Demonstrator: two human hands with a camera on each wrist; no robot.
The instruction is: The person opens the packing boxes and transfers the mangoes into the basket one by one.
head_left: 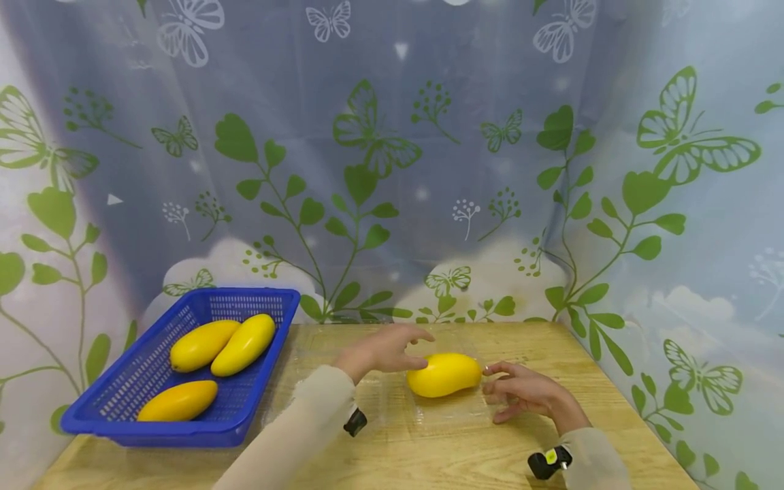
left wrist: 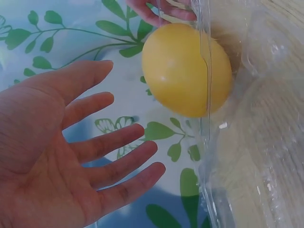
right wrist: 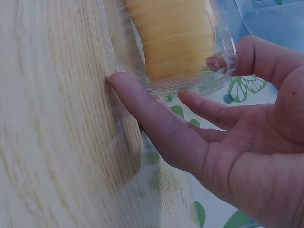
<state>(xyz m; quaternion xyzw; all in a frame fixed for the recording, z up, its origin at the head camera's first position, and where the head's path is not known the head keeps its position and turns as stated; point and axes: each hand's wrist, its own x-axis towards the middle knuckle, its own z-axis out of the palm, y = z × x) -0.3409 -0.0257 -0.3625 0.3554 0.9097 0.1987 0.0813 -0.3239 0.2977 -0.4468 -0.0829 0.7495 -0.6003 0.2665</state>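
A yellow mango [head_left: 444, 375] lies in a clear plastic clamshell box [head_left: 450, 417] on the wooden table. My left hand [head_left: 392, 348] hovers at the mango's left, palm toward it. In the left wrist view its fingers are spread and hold nothing, apart from the mango [left wrist: 183, 71]. At the box's right end is my right hand [head_left: 525, 390]. In the right wrist view, its fingers [right wrist: 137, 107] touch the outside of the clear box [right wrist: 171, 88], and one fingertip shows through the plastic near the rim.
A blue plastic basket [head_left: 245, 415] at the left holds several yellow mangoes [head_left: 243, 345]. Clear plastic, hard to make out, spreads left of the mango. A curtain [head_left: 392, 204] printed with butterflies and leaves hangs behind the wooden table [head_left: 441, 463].
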